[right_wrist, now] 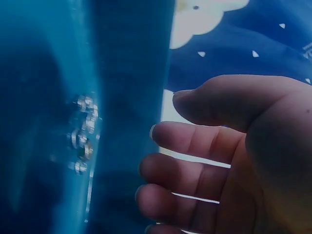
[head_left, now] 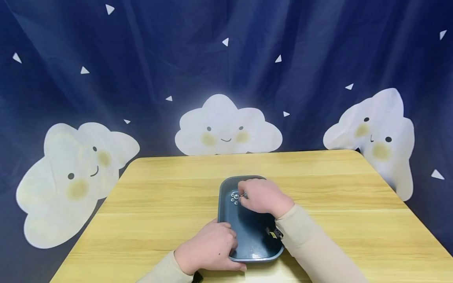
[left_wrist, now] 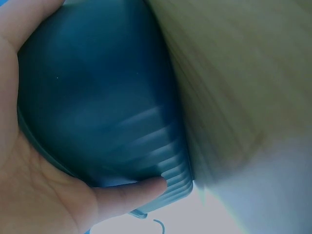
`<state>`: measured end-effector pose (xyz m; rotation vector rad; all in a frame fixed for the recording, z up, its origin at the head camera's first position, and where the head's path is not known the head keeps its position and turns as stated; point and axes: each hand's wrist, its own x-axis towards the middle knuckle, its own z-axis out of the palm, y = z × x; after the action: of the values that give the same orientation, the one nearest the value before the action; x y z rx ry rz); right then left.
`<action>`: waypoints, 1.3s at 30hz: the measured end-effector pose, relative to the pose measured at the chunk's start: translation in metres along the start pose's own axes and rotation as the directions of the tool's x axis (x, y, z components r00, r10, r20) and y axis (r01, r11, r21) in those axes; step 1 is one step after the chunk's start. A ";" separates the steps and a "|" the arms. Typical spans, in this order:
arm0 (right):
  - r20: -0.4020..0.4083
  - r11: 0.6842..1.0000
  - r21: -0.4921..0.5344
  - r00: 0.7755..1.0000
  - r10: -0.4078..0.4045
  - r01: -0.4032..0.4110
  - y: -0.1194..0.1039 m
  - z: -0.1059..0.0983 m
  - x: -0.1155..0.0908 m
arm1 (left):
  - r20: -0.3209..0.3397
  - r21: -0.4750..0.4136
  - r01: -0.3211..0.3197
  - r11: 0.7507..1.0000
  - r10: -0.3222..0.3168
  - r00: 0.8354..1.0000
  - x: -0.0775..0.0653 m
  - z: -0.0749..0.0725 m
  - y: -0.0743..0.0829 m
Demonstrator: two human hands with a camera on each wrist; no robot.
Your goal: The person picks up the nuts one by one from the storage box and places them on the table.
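Note:
A dark blue-grey rectangular tray (head_left: pixel 253 239) stands on the wooden table. My left hand (head_left: pixel 210 245) grips its near left corner, fingers over the rim and thumb along the outer wall, as the left wrist view also shows. Several small shiny metal rings, like nuts (head_left: pixel 234 197), lie at the tray's far end. Over that end is my right hand (head_left: pixel 263 196), with its bent fingertips close beside the rings. In the right wrist view, nothing shows between the thumb and the loosely bent fingers, and the rings (right_wrist: pixel 87 124) gleam a little way from them.
The light wooden table (head_left: pixel 159 204) extends on both sides of the tray. Behind it hangs a dark blue curtain (head_left: pixel 198 59) with white clouds and small triangles. A small black device (head_left: pixel 277 233) sits under the right cuff, over the tray's right side.

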<state>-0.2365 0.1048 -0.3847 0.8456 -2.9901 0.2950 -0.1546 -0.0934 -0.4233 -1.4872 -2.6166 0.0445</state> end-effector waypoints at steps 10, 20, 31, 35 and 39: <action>0.129 1.000 -0.002 0.991 -0.026 0.027 0.001 0.011 0.003 | 0.031 -0.028 0.007 1.000 -0.006 0.999 0.002 -0.004 -0.001; 0.243 0.997 0.030 0.967 -0.075 0.070 0.005 0.021 0.003 | 0.040 -0.027 0.012 1.000 -0.011 0.999 0.001 -0.003 -0.001; 0.222 0.993 0.052 0.968 -0.117 0.108 0.007 0.023 0.001 | 0.049 -0.035 0.023 0.999 -0.021 0.999 0.001 -0.003 0.000; 0.214 0.991 0.060 0.968 -0.132 0.121 0.008 0.024 0.001 | 0.043 -0.027 0.023 0.999 -0.022 0.999 0.001 -0.003 0.000; 0.231 0.992 0.068 0.965 -0.120 0.107 0.008 0.025 0.002 | 0.031 -0.009 0.017 1.000 -0.017 0.999 0.000 -0.003 0.000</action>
<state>-0.2415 0.1057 -0.4102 1.1289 -3.1429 0.2941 -0.1542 -0.0931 -0.4203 -1.4785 -2.6567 0.0542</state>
